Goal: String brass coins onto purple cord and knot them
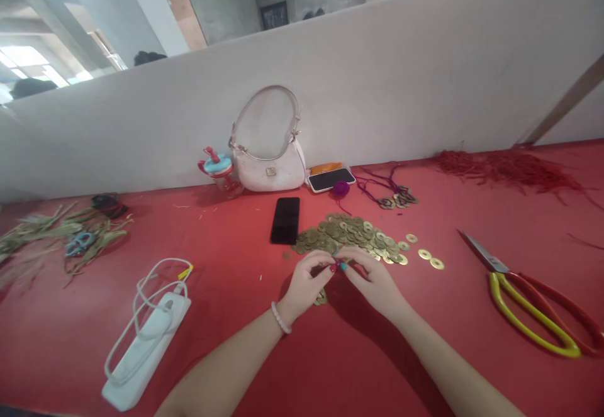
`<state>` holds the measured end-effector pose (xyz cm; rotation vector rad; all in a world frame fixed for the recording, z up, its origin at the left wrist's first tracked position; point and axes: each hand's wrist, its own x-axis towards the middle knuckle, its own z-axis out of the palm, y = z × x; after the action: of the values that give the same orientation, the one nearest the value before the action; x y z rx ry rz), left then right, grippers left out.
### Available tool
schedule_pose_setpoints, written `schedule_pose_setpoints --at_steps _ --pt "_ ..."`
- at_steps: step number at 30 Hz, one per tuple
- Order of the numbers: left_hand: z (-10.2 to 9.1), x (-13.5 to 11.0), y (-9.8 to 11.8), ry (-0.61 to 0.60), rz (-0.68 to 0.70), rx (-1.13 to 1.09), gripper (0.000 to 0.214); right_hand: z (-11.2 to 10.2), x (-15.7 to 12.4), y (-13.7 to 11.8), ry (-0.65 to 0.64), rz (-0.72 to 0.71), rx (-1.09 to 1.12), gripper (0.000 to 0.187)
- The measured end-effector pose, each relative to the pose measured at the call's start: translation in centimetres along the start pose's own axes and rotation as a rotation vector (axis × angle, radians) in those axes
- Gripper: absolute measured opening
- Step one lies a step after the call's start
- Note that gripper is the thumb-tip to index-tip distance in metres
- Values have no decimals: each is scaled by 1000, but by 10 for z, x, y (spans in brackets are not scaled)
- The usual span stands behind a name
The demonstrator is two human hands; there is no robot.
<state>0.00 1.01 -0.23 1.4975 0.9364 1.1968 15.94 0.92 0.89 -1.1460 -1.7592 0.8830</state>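
Note:
My left hand [309, 278] and my right hand [372, 277] meet fingertip to fingertip over the red table [226, 354], both pinched on something small between them, with a purple thread just showing there. A few brass coins [320, 298] hang or lie under my left hand. Just beyond the fingers lies a pile of brass coins with square holes [352, 233], with three loose coins [425, 255] to its right.
A black phone [285, 220] lies left of the pile; a second phone [331, 179], a purple thread ball [341, 188], a white handbag [268, 165] and a cup [219, 170] stand by the wall. Large yellow-and-red scissors [533, 304] lie right. A white power bank with cable [148, 332] lies left. Strung coins [399, 200], red cords [509, 168].

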Motion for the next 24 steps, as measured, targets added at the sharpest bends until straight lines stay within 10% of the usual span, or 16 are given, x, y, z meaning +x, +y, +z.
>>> schedule_pose_setpoints --at_steps 12,24 --pt "3 -2 -1 21 -211 2 22 -4 1 -5 41 56 16 16" --pt "2 -5 13 -144 -36 226 18 0 2 6 71 54 -58 16"
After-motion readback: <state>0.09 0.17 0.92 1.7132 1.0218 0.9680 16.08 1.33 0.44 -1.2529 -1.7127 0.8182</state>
